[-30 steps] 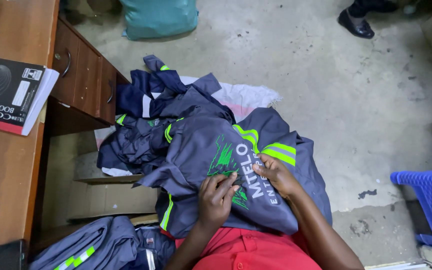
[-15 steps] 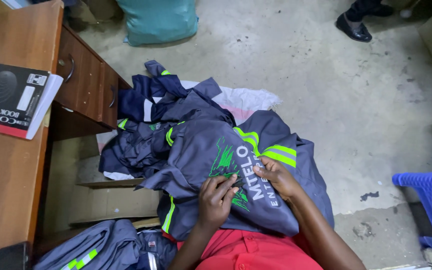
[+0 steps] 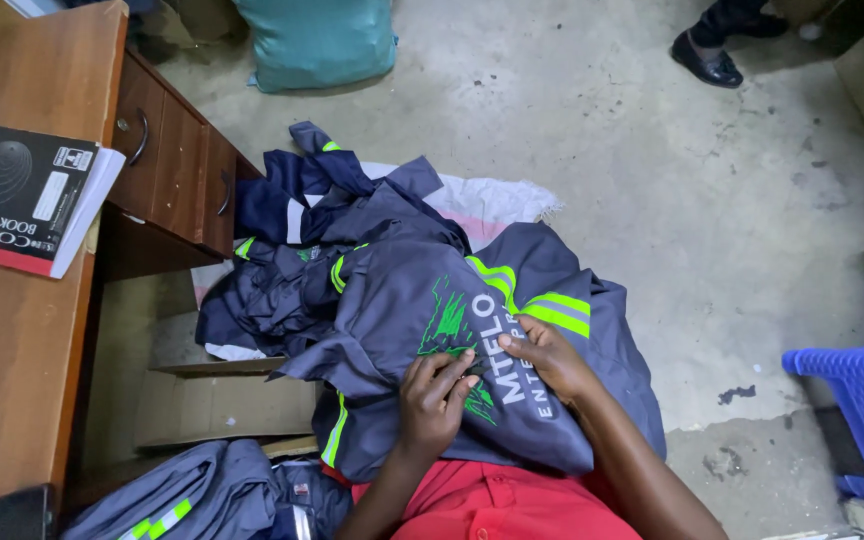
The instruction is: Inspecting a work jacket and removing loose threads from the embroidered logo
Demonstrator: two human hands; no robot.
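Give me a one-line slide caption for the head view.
Both hands, left hand and right hand, press on the green embroidered logo of a grey work jacket on the lap.

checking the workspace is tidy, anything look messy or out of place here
Yes. Dark blue garments lie crumpled in a heap on the concrete floor, partly over a flattened cardboard box. Both hands, left hand and right hand, rest on the grey jacket.

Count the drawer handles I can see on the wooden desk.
2: one drawer handle on the drawer nearest the desktop, another handle on the drawer front beside it, by the grey garments. Others may be hidden.
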